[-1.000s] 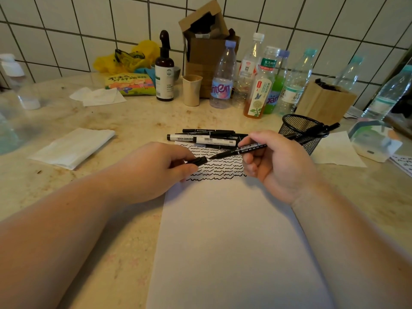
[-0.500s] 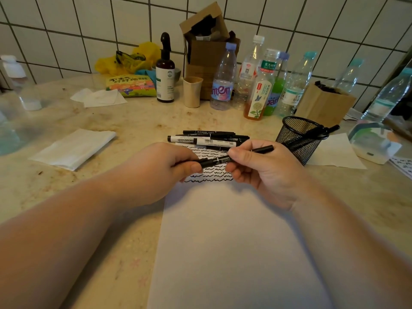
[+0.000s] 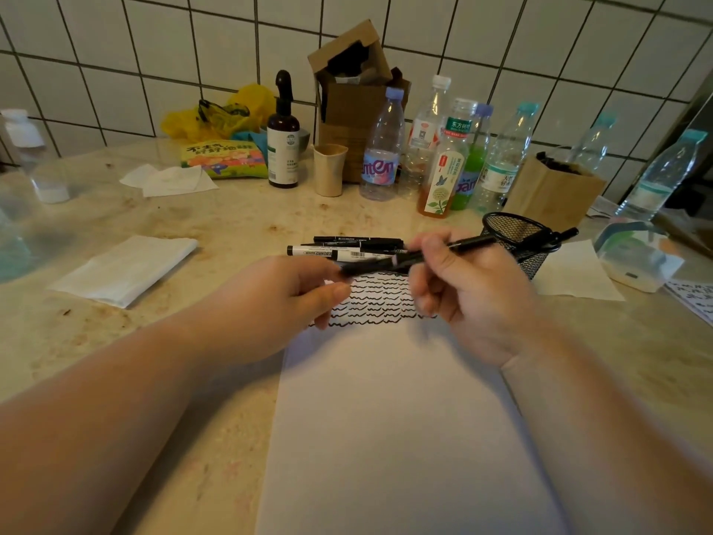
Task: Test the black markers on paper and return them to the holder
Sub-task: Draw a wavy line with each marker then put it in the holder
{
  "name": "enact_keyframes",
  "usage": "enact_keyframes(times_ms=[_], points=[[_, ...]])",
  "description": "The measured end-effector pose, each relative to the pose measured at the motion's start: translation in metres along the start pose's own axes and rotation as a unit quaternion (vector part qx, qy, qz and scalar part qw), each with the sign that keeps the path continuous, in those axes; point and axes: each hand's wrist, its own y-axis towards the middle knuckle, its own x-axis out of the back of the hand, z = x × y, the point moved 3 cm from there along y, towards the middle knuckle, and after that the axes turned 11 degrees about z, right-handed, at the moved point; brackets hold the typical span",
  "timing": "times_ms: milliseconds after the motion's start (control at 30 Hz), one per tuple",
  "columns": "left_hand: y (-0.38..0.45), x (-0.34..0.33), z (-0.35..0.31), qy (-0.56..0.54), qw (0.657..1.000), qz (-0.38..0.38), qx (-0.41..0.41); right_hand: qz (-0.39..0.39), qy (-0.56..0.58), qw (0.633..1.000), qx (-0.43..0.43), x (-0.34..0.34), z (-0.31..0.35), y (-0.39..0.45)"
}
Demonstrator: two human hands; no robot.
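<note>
1. One black marker (image 3: 420, 256) is lying level above the far end of the paper (image 3: 389, 426), held between two hands.
2. The right hand (image 3: 474, 299) is gripping the marker's barrel, its grip clamped round it with thumb and curled fingers.
3. The left hand (image 3: 277, 299) is meeting the marker's left end; the view is blurring there, so I cannot tell whether its grip is pinching the end or merely touching it.
4. One sheet of paper is lying on the tabletop (image 3: 239, 225), carrying roughly eight rows of black wavy lines (image 3: 378, 303) at its far end, partly hidden by both hands.
5. A small pile of markers (image 3: 347, 247) is lying on the tabletop just beyond the paper; about four are showing, at least one with a white barrel, though the overlap is keeping an exact count out of reach.
6. One black mesh holder (image 3: 519, 241) is standing to the right of the pile, with at least two markers leaning out over its rim.
7. Seven plastic bottles (image 3: 382, 156) are standing along the tiled wall, beside one dark pump bottle (image 3: 283, 144), one beige cup (image 3: 328, 169) and two cardboard boxes (image 3: 355, 102).
8. One folded napkin (image 3: 123, 268) is lying on the left.
</note>
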Motion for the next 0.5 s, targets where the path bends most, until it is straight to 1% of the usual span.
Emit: enact_keyframes(times_ms=[33, 67, 100, 167, 233, 300, 400, 433, 500], points=[[0.0, 0.0, 0.002, 0.001, 1.0, -0.004, 0.009, -0.046, -0.006, 0.999, 0.023, 0.007, 0.005, -0.001], [0.0, 0.0, 0.003, 0.008, 1.0, -0.01, 0.012, -0.1, -0.037, 0.993, 0.048, 0.015, 0.01, -0.002], [0.0, 0.001, 0.004, 0.018, 1.0, -0.017, 0.011, -0.161, -0.095, 0.98, 0.068, 0.023, 0.016, -0.003], [0.0, 0.001, 0.005, 0.037, 0.999, -0.029, 0.008, -0.28, -0.216, 0.931, 0.091, 0.037, 0.023, -0.007], [0.001, -0.001, 0.005, 0.048, 0.998, -0.029, 0.004, -0.363, -0.27, 0.887, 0.091, 0.045, 0.028, -0.011], [0.002, -0.002, 0.005, 0.056, 0.998, -0.025, 0.003, -0.395, -0.298, 0.866, 0.066, 0.052, 0.029, -0.013], [0.002, -0.002, 0.005, 0.06, 0.998, -0.026, 0.003, -0.401, -0.354, 0.844, 0.031, 0.059, 0.028, -0.012], [0.002, -0.002, 0.005, 0.062, 0.998, -0.027, 0.003, -0.4, -0.367, 0.84, 0.021, 0.06, 0.028, -0.012], [0.002, -0.002, 0.005, 0.066, 0.997, -0.027, 0.003, -0.399, -0.365, 0.841, 0.01, 0.061, 0.028, -0.011]])
